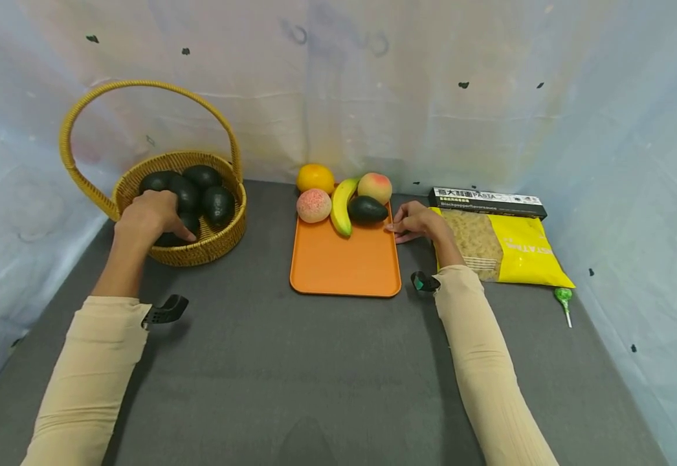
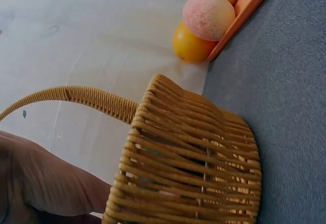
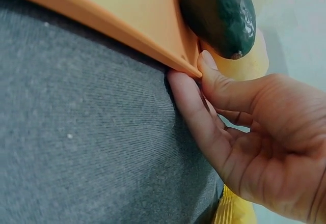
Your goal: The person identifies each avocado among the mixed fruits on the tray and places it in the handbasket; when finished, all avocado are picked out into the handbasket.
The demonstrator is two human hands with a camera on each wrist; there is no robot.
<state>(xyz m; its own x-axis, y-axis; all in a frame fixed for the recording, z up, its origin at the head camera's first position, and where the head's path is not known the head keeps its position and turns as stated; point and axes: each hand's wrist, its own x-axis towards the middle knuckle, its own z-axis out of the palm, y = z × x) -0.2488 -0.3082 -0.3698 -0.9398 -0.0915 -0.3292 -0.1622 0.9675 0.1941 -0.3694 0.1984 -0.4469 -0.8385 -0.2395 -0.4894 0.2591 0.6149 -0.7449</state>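
My left hand [image 1: 151,217] reaches into a wicker basket [image 1: 213,249], its thumb lying across a dark green avocado [image 1: 168,240]; its other fingers are mostly hidden. Several more avocados [image 1: 219,206] surround it in the basket. In the left wrist view the hand shows only partly, behind the basket's woven wall [image 2: 188,163]. My right hand [image 3: 254,127] pinches the right edge of an orange tray [image 1: 344,265] between thumb and fingers. On the tray's far half lie a banana [image 1: 343,210], an avocado [image 1: 367,210], an orange [image 1: 315,178] and two peaches [image 1: 375,188].
Right of the tray are a yellow pasta bag [image 1: 525,252], a long black pasta box [image 1: 490,202] and a green lollipop [image 1: 563,296]. The basket's tall arched handle [image 1: 149,84] rises over the avocados. Pale sheeting [image 1: 373,97] hangs behind the grey tabletop [image 1: 315,362].
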